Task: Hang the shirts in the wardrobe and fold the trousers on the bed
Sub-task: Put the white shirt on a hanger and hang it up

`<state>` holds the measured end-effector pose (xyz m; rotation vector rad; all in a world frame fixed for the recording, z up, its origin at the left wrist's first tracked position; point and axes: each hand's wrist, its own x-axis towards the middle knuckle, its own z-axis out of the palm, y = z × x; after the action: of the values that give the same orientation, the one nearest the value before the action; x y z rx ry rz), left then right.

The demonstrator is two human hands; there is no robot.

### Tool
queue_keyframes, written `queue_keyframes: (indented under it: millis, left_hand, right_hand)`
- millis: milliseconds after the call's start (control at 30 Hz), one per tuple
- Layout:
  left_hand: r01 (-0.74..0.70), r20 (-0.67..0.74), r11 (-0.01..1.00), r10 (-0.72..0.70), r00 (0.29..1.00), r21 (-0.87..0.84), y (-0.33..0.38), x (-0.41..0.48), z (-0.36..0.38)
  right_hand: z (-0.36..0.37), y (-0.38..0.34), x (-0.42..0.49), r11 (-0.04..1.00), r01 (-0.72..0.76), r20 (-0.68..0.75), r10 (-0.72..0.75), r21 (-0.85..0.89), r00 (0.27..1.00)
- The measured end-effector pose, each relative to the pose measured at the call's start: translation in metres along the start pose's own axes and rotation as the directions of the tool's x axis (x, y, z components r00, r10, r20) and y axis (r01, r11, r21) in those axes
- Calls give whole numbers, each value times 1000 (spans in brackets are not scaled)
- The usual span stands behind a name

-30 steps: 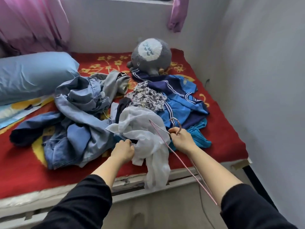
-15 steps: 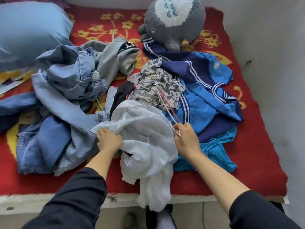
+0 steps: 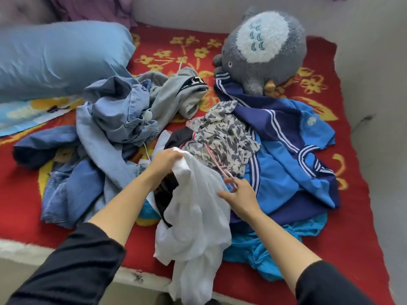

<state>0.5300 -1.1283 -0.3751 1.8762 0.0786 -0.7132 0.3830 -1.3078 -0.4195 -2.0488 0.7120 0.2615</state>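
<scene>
A white shirt [image 3: 196, 219] hangs over the bed's front edge. My left hand [image 3: 165, 160] grips its top edge and lifts it off the pile. My right hand [image 3: 239, 195] touches the shirt's right side and holds the end of a thin pink hanger [image 3: 217, 161], which lies across a camouflage-print garment [image 3: 226, 137]. Blue denim trousers and shirts [image 3: 99, 150] are heaped to the left. A blue and navy striped jacket [image 3: 286, 155] spreads to the right. A turquoise garment [image 3: 264, 245] lies under my right forearm.
The bed is covered by a red blanket with yellow flowers [image 3: 352, 216]. A grey plush toy [image 3: 262, 49] sits at the back, a blue pillow [image 3: 57, 58] at the back left. A grey wall [image 3: 378, 62] bounds the bed on the right.
My left hand has moved up and right, raising the white shirt's top edge. My right hand has lowered the hanger onto the clothes and slid toward the shirt. The view has tilted down onto the bed.
</scene>
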Motion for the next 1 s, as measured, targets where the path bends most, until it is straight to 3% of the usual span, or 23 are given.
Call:
queue_keyframes:
  millis: [100, 167, 233, 333, 433, 600, 733, 800, 867, 1000]
  left_hand:
    - [10, 202, 967, 43, 978, -254, 65, -27, -6]
    - [-35, 289, 951, 128, 949, -309, 107, -46, -5]
    - [-58, 291, 913, 189, 938, -405, 145, -65, -3]
    - [-129, 237, 831, 298, 925, -540, 196, -86, -4]
    - [-255, 129, 788, 387, 913, -560, 243, -103, -18]
    - [-481, -156, 670, 486, 860, -565, 311, -127, -54]
    - [-537, -198, 635, 526, 827, -555, 346, -145, -72]
    - [-524, -154, 663, 534, 832, -534, 354, -152, -71]
    - [-511, -111, 716, 528, 842, -476, 357, -157, -66]
    - [-483, -64, 822, 488, 871, -302, 356, -158, -45]
  right_hand:
    - [-16, -31, -11, 942, -26, 195, -42, 334, 980]
    - [-23, -49, -19, 902, -10, 281, -125, 432, 951]
    - [-26, -65, -25, 901, 29, 272, -160, 432, 949]
    - [-42, -89, -24, 945, 94, 31, -109, 313, 994]
    - [-92, -127, -20, 919, 168, -174, -111, 357, 979]
    - [-213, -215, -31, 814, 429, -465, -227, 391, 856]
    - [-273, -262, -54, 804, 580, -559, -422, 134, 714]
    - [-280, -270, -65, 818, 561, -534, -420, 128, 734]
    - [-274, -273, -75, 812, 537, -484, -384, 228, 786]
    - [-250, -273, -88, 779, 469, -276, -384, 415, 881]
